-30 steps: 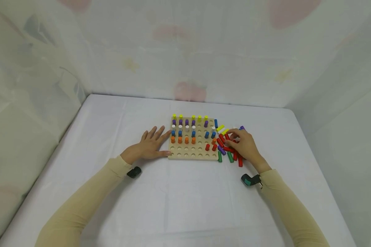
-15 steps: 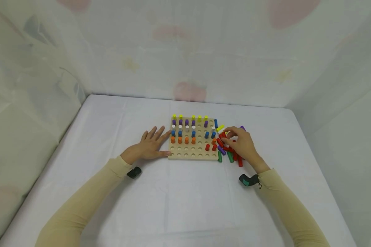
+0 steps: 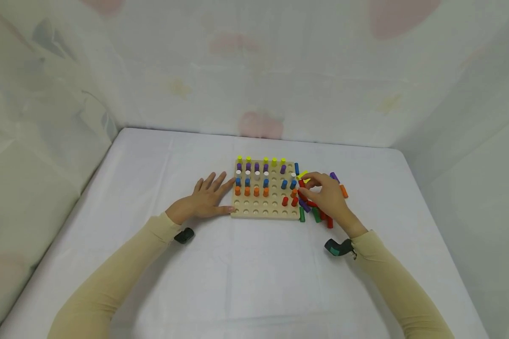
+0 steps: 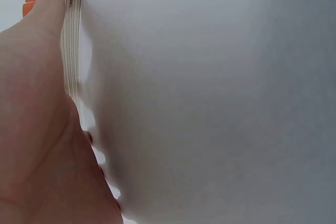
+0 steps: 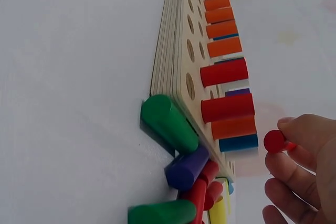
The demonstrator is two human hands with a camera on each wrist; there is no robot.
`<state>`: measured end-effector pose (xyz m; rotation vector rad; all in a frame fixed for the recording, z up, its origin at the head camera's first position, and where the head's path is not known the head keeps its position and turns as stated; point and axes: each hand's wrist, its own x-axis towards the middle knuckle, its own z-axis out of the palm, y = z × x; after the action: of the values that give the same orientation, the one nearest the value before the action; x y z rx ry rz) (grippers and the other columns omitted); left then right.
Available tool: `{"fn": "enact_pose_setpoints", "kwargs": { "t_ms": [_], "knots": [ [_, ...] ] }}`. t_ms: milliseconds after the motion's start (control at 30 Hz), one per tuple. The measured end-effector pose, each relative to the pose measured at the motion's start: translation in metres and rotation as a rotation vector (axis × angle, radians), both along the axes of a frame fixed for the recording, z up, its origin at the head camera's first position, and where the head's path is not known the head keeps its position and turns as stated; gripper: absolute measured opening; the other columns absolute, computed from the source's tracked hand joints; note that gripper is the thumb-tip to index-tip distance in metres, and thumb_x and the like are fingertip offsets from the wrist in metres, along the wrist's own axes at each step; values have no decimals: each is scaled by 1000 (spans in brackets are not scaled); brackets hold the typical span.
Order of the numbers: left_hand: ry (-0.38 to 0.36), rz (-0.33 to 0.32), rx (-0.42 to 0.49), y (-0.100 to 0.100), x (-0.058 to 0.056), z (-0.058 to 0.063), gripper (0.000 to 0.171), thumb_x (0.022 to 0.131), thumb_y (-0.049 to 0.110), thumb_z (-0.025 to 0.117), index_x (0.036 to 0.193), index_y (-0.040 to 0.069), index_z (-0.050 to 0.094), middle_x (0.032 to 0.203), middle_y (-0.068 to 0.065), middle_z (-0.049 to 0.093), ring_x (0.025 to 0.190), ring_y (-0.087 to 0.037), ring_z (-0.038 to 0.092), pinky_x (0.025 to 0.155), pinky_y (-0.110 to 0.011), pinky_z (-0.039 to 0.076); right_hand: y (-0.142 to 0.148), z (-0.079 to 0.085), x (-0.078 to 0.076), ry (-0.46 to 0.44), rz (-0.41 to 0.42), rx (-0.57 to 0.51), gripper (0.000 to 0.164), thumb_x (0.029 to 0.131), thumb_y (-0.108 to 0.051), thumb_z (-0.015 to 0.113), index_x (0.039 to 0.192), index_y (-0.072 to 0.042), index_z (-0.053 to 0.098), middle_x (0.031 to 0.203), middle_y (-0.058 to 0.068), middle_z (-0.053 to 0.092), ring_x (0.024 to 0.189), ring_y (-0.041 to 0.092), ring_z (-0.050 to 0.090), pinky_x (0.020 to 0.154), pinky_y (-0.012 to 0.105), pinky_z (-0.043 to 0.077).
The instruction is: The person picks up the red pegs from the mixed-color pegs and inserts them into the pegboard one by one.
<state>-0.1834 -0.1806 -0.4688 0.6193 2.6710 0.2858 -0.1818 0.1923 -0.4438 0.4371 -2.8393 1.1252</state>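
A wooden pegboard (image 3: 265, 214) lies mid-table, its rows partly filled with yellow, purple, white, blue, orange and red pegs. My left hand (image 3: 205, 200) lies flat with fingers spread, the thumb resting on the board's left edge. In the left wrist view that thumb (image 4: 50, 3) touches the layered wooden side. My right hand (image 3: 328, 197) pinches a red peg (image 5: 274, 141) between thumb and fingers, raised just beside the board's right edge. Two red pegs (image 5: 227, 107) stand in the board near it. The palm side of the right hand is hidden in the head view.
Loose pegs lie along the board's right side, partly under the right hand: a green peg (image 3: 302, 214), a purple peg (image 5: 187, 169), red ones, and an orange peg (image 3: 343, 190) farther right. A blue peg (image 3: 297, 168) lies by the back right corner. White cloth covers the table (image 3: 254, 273).
My right hand has lifted a red peg from the loose pile and moved left toward the board, uncovering an orange peg behind it. The left hand has stayed in place.
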Motion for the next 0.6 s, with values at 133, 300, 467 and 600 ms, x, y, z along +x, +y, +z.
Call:
{"fn": "enact_pose_setpoints", "kwargs": {
  "t_ms": [133, 300, 467, 600],
  "knots": [
    [-6, 3, -6, 0, 0, 1, 94, 93, 67, 49, 161, 26, -1, 168, -15, -9, 153, -46, -10, 119, -70, -2, -4, 0, 0, 5, 6, 13, 38, 87, -29, 77, 120, -13, 65, 92, 5, 71, 101, 26, 64, 84, 43, 53],
    [-11, 3, -10, 0, 0, 1, 94, 93, 68, 49, 161, 26, -1, 168, -15, -10, 153, -46, -10, 119, -70, -2, -9, 1, 2, -7, 31, -14, 37, 88, -28, 76, 120, -14, 65, 90, 3, 71, 101, 25, 64, 87, 46, 51],
    [-4, 2, -3, 0, 0, 1, 94, 93, 67, 49, 161, 26, -1, 168, -15, -9, 153, -46, -10, 119, -70, -2, -13, 0, 3, 9, 55, -71, 35, 88, -24, 77, 120, -12, 66, 89, 5, 72, 99, 26, 63, 89, 51, 50],
    [-12, 5, -9, 0, 1, -1, 95, 92, 69, 49, 161, 27, -2, 168, -15, -9, 154, -45, -10, 119, -70, -2, -17, -2, 4, 1, 61, -85, 34, 89, -23, 76, 120, -12, 66, 89, 4, 73, 100, 24, 63, 94, 52, 49]
  ]
}}
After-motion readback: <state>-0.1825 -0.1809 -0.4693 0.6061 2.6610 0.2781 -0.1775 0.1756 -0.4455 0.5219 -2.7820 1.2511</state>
